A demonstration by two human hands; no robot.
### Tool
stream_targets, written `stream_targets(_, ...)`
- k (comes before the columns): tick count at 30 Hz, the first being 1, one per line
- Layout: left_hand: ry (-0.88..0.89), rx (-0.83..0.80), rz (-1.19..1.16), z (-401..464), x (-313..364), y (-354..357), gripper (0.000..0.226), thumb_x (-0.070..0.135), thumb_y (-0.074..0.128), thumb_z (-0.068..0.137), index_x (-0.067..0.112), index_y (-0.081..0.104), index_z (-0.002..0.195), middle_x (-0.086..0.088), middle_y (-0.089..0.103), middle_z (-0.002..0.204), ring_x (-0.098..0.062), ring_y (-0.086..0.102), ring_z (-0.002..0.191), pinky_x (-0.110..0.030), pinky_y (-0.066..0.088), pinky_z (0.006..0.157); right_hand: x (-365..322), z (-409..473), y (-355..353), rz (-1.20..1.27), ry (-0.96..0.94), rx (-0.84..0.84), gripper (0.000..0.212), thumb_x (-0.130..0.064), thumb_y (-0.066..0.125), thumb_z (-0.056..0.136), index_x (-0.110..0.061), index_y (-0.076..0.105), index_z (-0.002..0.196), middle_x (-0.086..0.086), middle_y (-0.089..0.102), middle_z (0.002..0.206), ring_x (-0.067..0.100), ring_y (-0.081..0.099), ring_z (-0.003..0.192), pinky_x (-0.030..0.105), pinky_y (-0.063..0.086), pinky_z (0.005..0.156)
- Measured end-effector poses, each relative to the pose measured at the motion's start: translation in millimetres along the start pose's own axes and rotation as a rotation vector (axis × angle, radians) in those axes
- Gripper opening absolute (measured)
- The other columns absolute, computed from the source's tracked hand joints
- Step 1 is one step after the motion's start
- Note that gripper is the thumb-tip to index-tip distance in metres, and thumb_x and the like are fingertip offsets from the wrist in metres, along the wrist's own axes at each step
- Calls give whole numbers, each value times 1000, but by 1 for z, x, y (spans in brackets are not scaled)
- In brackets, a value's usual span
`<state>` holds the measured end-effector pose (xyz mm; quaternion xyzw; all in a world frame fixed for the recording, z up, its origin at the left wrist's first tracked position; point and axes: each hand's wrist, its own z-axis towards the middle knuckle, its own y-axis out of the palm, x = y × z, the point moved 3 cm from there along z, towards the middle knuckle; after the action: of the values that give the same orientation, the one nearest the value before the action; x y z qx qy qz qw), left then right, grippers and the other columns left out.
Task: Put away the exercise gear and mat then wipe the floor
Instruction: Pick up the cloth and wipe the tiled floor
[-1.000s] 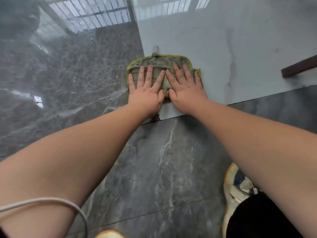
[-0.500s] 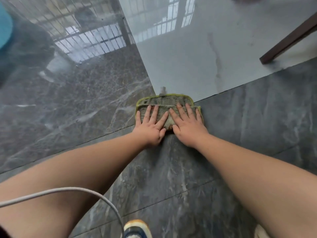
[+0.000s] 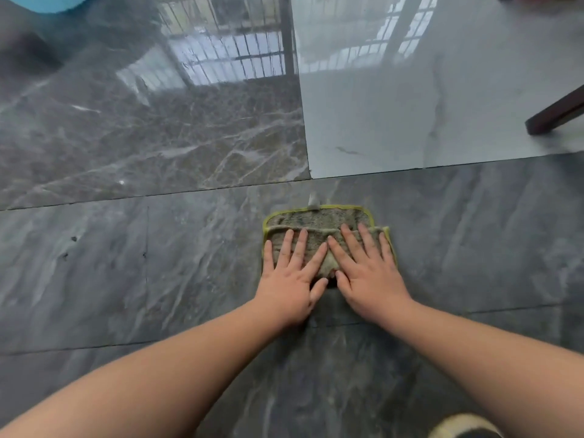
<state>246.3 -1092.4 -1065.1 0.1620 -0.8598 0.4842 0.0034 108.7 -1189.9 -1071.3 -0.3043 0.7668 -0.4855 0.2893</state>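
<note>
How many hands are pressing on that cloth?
2. The left hand lies flat on the cloth's left part, the right hand flat on its right part, thumbs nearly meeting.

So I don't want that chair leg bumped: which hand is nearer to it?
Right. The right hand presses the cloth on the side toward the chair leg, which stands far off to the upper right; the left hand lies farther away.

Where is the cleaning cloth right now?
In the head view, the cloth lies flat on the dark grey floor tile, right of centre, under the left hand and right hand, just short of the pale tile.
</note>
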Motion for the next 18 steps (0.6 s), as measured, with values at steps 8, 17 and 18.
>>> stream_targets(8, -173, 175, -39, 8, 29, 10, 61, 54, 15, 96, 42, -8, 152, -7, -9, 164, -30, -14, 150, -62, -11, 115, 6, -38, 15, 74, 153, 21, 68, -41, 34, 88, -25, 30, 154, 4, 21, 163, 33, 13, 151, 59, 15, 119)
stream_targets(17, 304, 158, 139, 57, 92, -5, 59, 55, 19, 98, 46, 2, 153, -6, 3, 164, -32, -4, 151, -64, -3, 116, 55, -76, 28, 146, 488, 93, 71, -47, 34, 90, -23, 22, 156, 7, 17, 164, 35, 10, 151, 59, 13, 119)
stream_targets(18, 374, 167, 160, 71, 106, -9, 59, 54, 20, 98, 46, 4, 154, -6, 6, 164, -33, -1, 151, -65, 0, 116, 67, -80, 28, 148, 537, 116, 71, -46, 35, 91, -22, 23, 156, 7, 18, 164, 34, 11, 151, 59, 13, 119)
